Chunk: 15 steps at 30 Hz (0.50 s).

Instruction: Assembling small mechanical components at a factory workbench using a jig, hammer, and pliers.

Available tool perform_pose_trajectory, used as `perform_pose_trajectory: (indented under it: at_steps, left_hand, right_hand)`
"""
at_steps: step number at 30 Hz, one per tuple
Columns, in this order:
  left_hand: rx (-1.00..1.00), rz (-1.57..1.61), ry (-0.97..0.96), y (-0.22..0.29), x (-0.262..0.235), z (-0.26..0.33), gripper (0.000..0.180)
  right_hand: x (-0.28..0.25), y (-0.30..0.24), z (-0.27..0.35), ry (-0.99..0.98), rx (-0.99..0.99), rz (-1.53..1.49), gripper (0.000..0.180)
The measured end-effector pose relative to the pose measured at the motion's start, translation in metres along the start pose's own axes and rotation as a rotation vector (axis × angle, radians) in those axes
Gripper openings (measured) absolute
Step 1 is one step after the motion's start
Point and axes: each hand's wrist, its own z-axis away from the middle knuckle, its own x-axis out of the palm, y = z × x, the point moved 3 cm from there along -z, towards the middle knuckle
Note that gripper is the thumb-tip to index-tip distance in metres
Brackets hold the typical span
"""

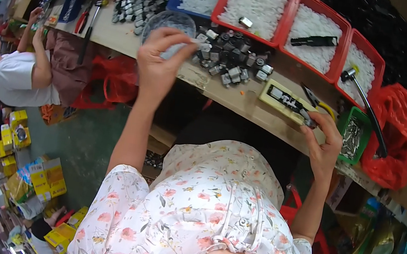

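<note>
Along the workbench's (231,95) far side I see parts bins (288,19) in a row. Nearer lies a heap of small parts (233,57); to its left, a bowl (179,19); to its right, an assembly (284,95) on a fixture block (265,95). Pliers (320,103) lie behind the block's right end; further right come a fastener tray (365,138), then a plastic bag (405,137).

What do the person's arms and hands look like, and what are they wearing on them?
The left hand and right hand wear no gloves, and the forearms are bare. Higher up are short white sleeves with pink-orange flowers, little yellow blooms and grey-green leaves.
</note>
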Motion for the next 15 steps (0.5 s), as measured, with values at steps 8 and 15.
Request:
perform_pose_trajectory:
  at_steps: [8,15]
  left_hand:
    - [0.136,-0.338,-0.005,-0.050,-0.026,0.002,0.014]
    - [0.242,-0.406,-0.005,-0.056,-0.013,-0.009,0.011]
  right_hand:
    - [0.008,0.000,-0.003,-0.025,0.026,0.031,0.026]
    - [0.007,0.000,-0.001,-0.013,0.007,0.085,0.027]
